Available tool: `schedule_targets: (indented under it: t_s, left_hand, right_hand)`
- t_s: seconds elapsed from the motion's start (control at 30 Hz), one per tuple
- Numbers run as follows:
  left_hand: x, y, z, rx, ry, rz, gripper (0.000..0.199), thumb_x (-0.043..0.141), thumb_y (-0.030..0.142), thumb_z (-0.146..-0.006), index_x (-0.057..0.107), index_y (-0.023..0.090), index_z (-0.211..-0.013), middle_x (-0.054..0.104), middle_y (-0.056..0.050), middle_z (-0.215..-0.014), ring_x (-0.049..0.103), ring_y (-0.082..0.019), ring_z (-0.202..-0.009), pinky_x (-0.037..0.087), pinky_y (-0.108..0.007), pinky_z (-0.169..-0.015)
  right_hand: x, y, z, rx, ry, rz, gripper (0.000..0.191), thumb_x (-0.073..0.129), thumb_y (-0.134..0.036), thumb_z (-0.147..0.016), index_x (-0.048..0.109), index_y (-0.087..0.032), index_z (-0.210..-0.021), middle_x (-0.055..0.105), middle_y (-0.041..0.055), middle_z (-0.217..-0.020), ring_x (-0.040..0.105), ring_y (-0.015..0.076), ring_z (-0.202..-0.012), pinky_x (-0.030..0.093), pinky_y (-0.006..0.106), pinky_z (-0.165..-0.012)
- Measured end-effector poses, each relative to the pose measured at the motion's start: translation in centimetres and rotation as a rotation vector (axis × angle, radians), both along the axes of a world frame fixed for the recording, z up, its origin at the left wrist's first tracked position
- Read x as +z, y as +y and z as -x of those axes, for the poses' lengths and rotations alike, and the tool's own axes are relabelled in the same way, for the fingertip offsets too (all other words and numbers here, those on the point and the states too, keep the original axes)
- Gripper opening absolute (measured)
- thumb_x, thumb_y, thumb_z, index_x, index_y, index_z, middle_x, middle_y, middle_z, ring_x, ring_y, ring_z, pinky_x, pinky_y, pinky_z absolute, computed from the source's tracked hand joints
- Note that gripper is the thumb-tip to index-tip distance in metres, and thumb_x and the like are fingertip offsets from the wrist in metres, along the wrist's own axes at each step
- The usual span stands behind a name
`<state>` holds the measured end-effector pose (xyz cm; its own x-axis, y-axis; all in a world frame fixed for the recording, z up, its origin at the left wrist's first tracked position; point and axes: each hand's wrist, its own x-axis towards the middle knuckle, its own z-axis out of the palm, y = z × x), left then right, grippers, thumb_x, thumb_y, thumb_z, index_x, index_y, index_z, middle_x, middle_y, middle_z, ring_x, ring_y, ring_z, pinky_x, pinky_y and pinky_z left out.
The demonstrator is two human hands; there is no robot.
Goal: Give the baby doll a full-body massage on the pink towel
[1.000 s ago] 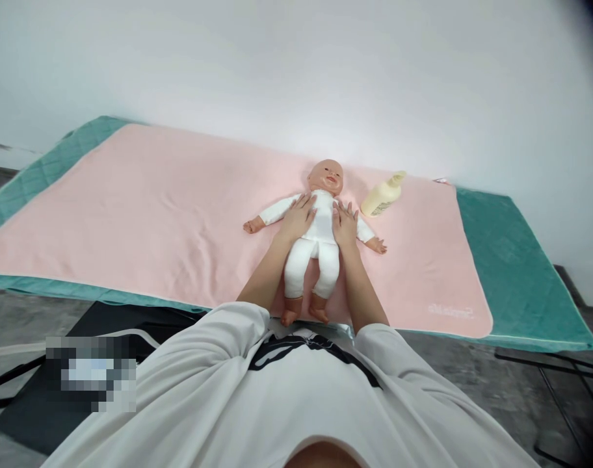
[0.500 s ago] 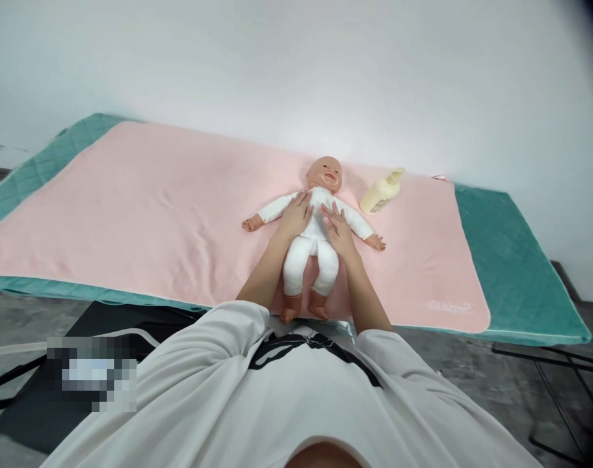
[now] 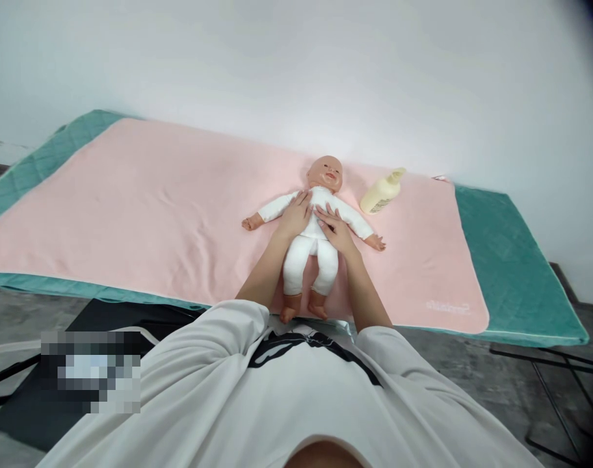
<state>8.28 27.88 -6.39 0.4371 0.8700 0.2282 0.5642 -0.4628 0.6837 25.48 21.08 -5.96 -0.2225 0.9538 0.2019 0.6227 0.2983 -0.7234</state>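
Note:
A baby doll (image 3: pixel 314 261) with a white cloth body lies on its back on a pink mat (image 3: pixel 145 195), its head toward the wall and its feet toward me. My left hand (image 3: pixel 296 216) rests open on the left side of the doll's chest, fingers stretched toward its neck. On the other side of the torso lies my right hand (image 3: pixel 334 227), also open, its fingers angled inward over the middle of the chest. Neither hand holds anything. A pale yellow pump bottle (image 3: pixel 382 192) lies tilted on the mat, right of the doll's head.
The mat covers a green quilted pad (image 3: pixel 506 260) on a bed with black metal legs (image 3: pixel 553 396). A white wall (image 3: pixel 296 71) stands right behind it. At the lower left is a dark chair-like object (image 3: pixel 28 409), partly pixelated.
My right hand has slid inward, its fingertips now nearer the middle of the doll's chest. The left hand, the doll and the bottle stay in place.

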Motion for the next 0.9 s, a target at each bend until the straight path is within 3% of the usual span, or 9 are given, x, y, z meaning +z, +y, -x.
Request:
schedule_targets:
  t_s: [0.23, 0.4, 0.6, 0.9]
  left_hand:
    - [0.0, 0.0, -0.1, -0.004, 0.004, -0.01, 0.055, 0.031, 0.035, -0.101, 0.041, 0.011, -0.15, 0.035, -0.014, -0.16, 0.026, -0.026, -0.152, 0.017, -0.048, -0.126]
    - [0.0, -0.1, -0.1, -0.003, 0.034, -0.006, 0.055, 0.033, 0.031, -0.1, 0.041, 0.01, -0.15, 0.035, -0.015, -0.16, 0.027, -0.027, -0.152, 0.017, -0.048, -0.126]
    - [0.0, 0.0, 0.0, -0.009, 0.035, -0.002, 0.057, 0.032, 0.036, -0.101, 0.039, 0.01, -0.151, 0.033, -0.015, -0.161, 0.024, -0.026, -0.153, 0.015, -0.046, -0.126]
    - [1.4, -1.6, 0.5, -0.043, 0.026, -0.016, 0.069, 0.036, 0.05, -0.101, 0.03, 0.007, -0.154, 0.028, -0.016, -0.163, 0.022, -0.027, -0.154, 0.017, -0.043, -0.127]
  right_hand:
    - [-0.2, 1.5, -0.2, -0.085, -0.091, 0.013, 0.059, 0.026, -0.054, -0.101, 0.048, -0.024, -0.146, 0.04, -0.0002, -0.159, 0.022, 0.0224, -0.156, 0.008, 0.053, -0.13]
    - [-0.2, 2.1, -0.1, -0.265, -0.193, 0.032, 0.057, 0.023, -0.043, -0.101, 0.042, -0.02, -0.15, 0.036, 0.0033, -0.161, 0.024, 0.0254, -0.155, 0.007, 0.057, -0.128]
    - [-0.6, 2.2, 0.1, -0.45, -0.273, 0.054, 0.057, 0.022, -0.035, -0.1, 0.047, -0.014, -0.147, 0.04, 0.0081, -0.159, 0.022, 0.0284, -0.155, 0.009, 0.058, -0.127]
    - [-0.6, 2.1, 0.4, -0.506, -0.297, 0.036, 0.053, 0.026, -0.03, -0.1, 0.05, -0.015, -0.145, 0.045, 0.0078, -0.156, 0.025, 0.0293, -0.154, 0.01, 0.061, -0.125]
